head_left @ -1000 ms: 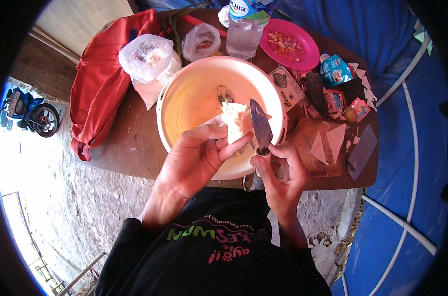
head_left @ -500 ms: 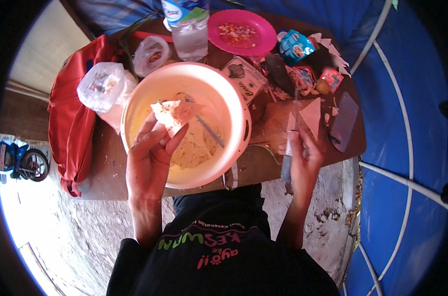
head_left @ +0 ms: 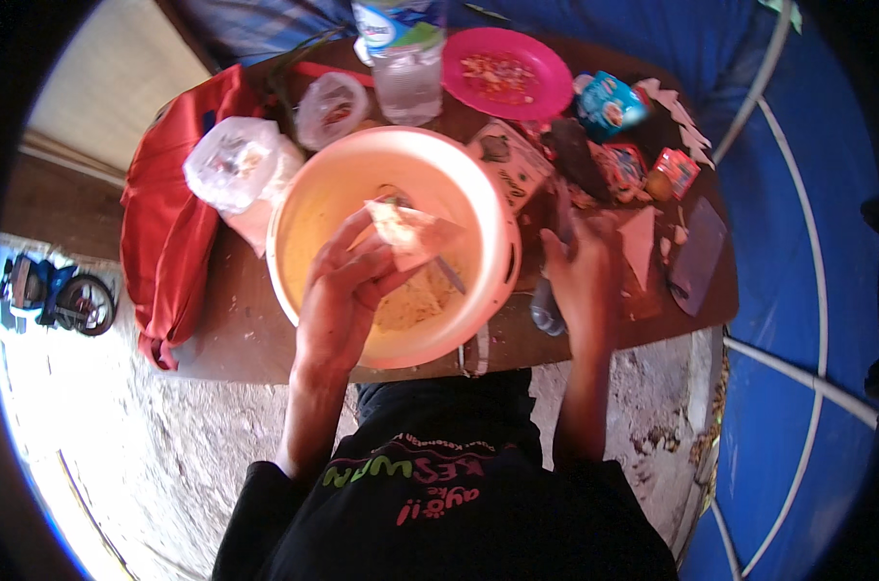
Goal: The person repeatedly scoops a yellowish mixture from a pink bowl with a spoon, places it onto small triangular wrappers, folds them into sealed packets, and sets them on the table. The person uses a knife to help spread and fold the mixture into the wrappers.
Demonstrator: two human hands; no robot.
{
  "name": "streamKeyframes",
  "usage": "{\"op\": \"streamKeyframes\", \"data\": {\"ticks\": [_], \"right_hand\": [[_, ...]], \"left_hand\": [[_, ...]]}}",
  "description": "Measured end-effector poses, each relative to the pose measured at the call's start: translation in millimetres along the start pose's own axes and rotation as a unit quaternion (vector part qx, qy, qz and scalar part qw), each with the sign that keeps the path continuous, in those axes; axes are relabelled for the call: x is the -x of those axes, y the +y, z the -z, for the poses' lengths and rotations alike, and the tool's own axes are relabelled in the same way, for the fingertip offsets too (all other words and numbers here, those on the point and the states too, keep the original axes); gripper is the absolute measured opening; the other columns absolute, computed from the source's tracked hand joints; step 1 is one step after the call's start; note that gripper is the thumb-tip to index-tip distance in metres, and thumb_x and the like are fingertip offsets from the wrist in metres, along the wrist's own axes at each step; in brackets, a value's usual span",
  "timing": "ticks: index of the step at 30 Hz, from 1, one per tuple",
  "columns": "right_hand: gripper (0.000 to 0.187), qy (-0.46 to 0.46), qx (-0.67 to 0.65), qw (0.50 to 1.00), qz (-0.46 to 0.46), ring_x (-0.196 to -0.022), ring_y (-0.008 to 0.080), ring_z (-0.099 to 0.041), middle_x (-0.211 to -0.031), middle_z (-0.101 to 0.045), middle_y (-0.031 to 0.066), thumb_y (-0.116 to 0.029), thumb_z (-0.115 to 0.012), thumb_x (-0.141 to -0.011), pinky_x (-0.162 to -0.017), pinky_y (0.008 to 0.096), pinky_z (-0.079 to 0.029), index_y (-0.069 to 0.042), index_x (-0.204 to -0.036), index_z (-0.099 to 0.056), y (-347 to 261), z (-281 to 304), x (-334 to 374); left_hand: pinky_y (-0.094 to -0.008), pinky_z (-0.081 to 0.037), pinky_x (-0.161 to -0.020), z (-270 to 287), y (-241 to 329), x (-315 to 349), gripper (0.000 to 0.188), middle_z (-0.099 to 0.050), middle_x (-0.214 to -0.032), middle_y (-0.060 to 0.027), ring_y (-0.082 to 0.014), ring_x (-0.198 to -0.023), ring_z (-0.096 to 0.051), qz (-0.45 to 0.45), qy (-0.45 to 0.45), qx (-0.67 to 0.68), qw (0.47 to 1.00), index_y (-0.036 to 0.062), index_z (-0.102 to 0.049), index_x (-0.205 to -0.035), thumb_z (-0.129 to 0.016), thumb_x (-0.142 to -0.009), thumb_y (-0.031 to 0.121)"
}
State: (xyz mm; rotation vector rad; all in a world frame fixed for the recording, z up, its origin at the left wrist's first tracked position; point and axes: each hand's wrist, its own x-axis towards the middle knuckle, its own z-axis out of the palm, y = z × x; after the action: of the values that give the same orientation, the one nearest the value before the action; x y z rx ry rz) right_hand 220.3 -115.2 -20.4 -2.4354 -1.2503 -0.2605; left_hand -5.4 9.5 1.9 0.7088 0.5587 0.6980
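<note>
My left hand (head_left: 342,281) pinches a triangular piece of what looks like tofu (head_left: 408,235), pale with crumbly mixture on it, over a large cream-coloured basin (head_left: 294,174). Inside the basin lie a yellowish mash (head_left: 410,308) and a grey utensil handle (head_left: 450,275). My right hand (head_left: 586,281) is above the table just right of the basin, thumb and forefinger apart, its other fingers blurred. A knife with a grey handle (head_left: 546,308) lies under and beside that thumb. Pale triangular pieces (head_left: 638,242) rest on the board right of this hand.
A purple-grey slab (head_left: 699,257) lies at the table's right. Behind are a pink plate of chopped bits (head_left: 553,68), a water bottle (head_left: 405,82), a blue packet (head_left: 609,105) and a small box (head_left: 512,165). Clear plastic bags (head_left: 236,169) and red cloth (head_left: 173,208) occupy the left.
The view has shifted, so the table sits farther right. My right hand has moved left and forward, loosening round the knife. The piece in my left hand is tilted to show a flatter side.
</note>
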Motion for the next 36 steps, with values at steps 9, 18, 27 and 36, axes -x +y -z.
{"op": "streamKeyframes", "data": {"ticks": [9,18,27,36], "right_hand": [[0.050,-0.285,-0.493,0.801,0.186,-0.105,0.0174,-0.065,-0.117,-0.067,0.0100,-0.003,-0.081,-0.074,-0.093,0.0320,-0.050,0.000,-0.122,-0.067,-19.4,41.1,-5.5],[0.063,-0.239,-0.634,0.714,0.176,-0.100,0.0171,-0.062,-0.120,-0.064,0.0109,-0.002,-0.088,-0.064,-0.086,0.0313,-0.051,0.002,-0.122,-0.065,-32.7,8.2,10.4],[0.043,-0.198,-0.782,0.589,0.044,-0.106,0.0213,-0.063,-0.117,-0.062,0.0146,0.008,-0.082,-0.073,-0.090,0.0346,-0.053,0.005,-0.112,-0.065,-47.7,-4.0,32.6],[0.025,-0.195,-0.756,0.624,0.031,-0.103,0.0190,-0.063,-0.111,-0.063,0.0121,0.005,-0.080,-0.078,-0.088,0.0325,-0.052,0.004,-0.099,-0.069,-50.3,-1.1,32.9]], "left_hand": [[-0.0256,-0.056,-0.080,-10.6,33.6,-3.4,0.088,-0.072,-0.108,-0.0223,-0.0207,-0.093,-0.072,0.160,-0.209,-0.026,0.964,-0.0010,-0.012,-0.159,-0.060,-0.085,-0.009],[-0.0264,-0.049,-0.089,-13.0,42.9,9.1,0.084,-0.072,-0.105,-0.0205,-0.0152,-0.097,-0.066,0.102,-0.206,-0.270,0.935,-0.0019,-0.008,-0.159,-0.057,-0.091,-0.008],[-0.0283,-0.048,-0.093,-21.2,43.8,18.5,0.083,-0.071,-0.109,-0.0227,-0.0180,-0.104,-0.066,0.084,-0.205,-0.275,0.935,-0.0033,-0.005,-0.158,-0.056,-0.093,-0.008],[-0.0298,-0.046,-0.097,-20.3,42.7,20.2,0.079,-0.068,-0.117,-0.0276,-0.0226,-0.111,-0.065,0.071,-0.224,-0.258,0.937,-0.0001,-0.012,-0.158,-0.052,-0.091,-0.010]]}}
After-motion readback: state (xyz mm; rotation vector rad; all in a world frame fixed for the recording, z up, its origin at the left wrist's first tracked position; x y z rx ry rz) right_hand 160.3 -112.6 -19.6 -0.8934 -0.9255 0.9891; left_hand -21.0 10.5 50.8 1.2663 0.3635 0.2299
